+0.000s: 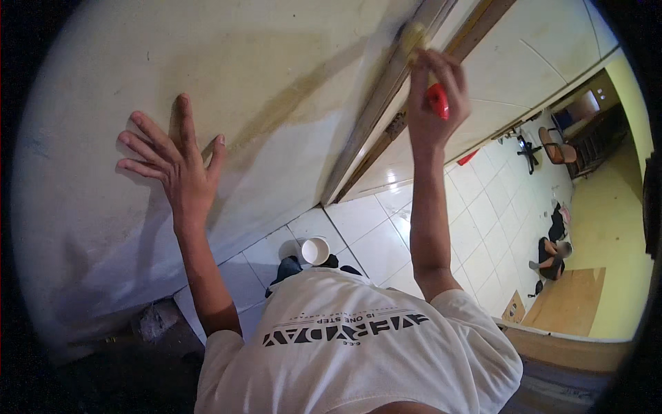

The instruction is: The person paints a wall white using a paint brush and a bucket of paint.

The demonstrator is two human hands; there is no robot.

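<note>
My right hand (438,96) is raised at the upper right, its fingers closed around a paintbrush with a red handle (438,101). The brush's pale, yellowish head (414,40) is slightly blurred and lies against or very close to the edge of the door frame (369,114); contact is hard to tell. With fingers spread, my left hand (185,162) rests flat on the wall (276,62). That wall is cream above and whiter lower down, with a darker yellowish patch between. A white tub (314,250) stands on the floor by my feet.
White floor tiles (372,241) run through the doorway into another room. In there, a person (552,259) sits on the floor near a wooden board (569,300), and an office chair (557,146) stands farther off. Dark clutter (155,321) lies at the lower left.
</note>
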